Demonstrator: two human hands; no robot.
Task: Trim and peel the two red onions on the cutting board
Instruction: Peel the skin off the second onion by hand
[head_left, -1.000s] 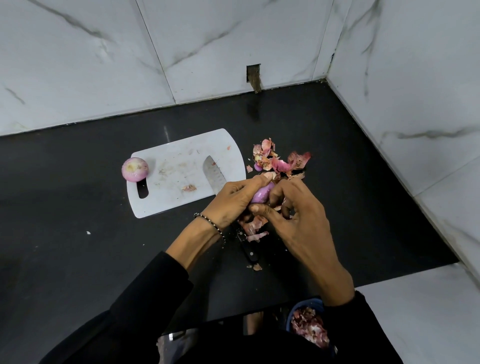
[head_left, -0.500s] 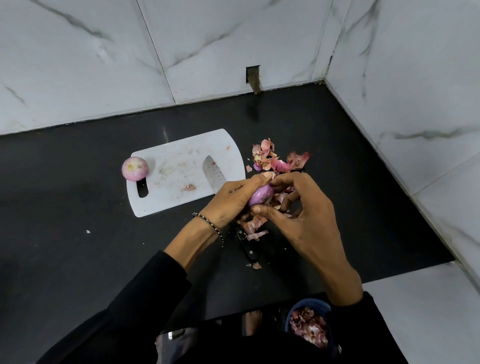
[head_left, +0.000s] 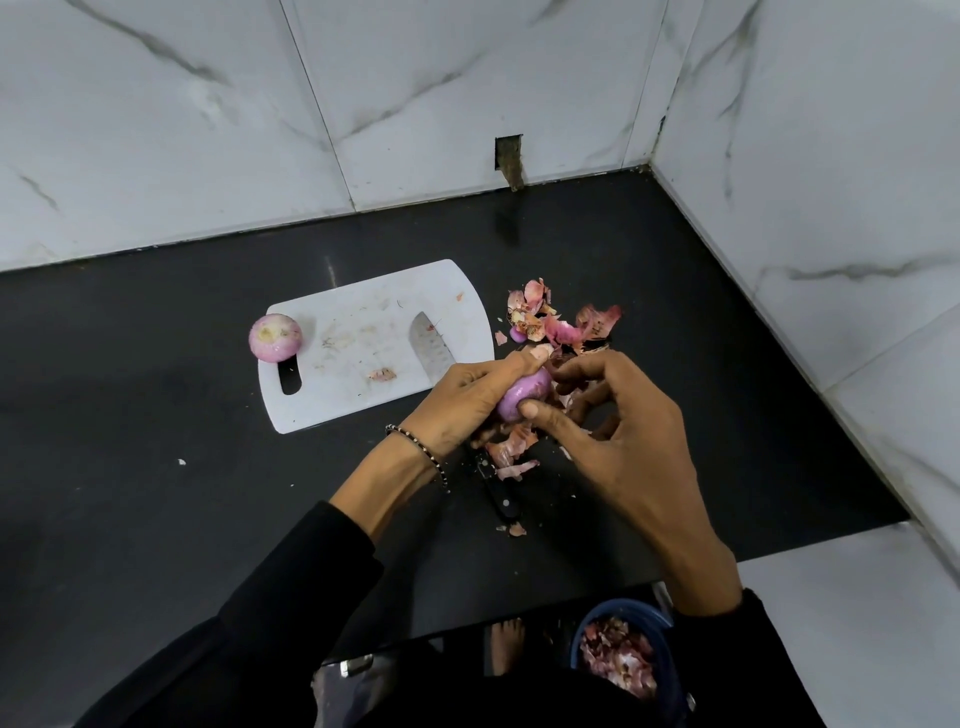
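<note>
Left hand (head_left: 467, 400) clamped round onion (head_left: 522, 397) off cutting board's (head_left: 363, 332) right edge. Right hand (head_left: 623, 436) pinched it, thumb and forefinger, other fingers loose. Second onion (head_left: 275, 338) sat at board's left edge.

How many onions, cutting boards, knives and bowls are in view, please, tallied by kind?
White cutting board: 1
Red onions: 2, trimmed onion on the board's corner, held onion in left hand and right hand
Knife: 1
Blue bowl: 1
Total: 5

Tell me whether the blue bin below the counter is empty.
Not empty: the blue bin holds a heap of pink onion skins. How full, cannot tell.
</note>
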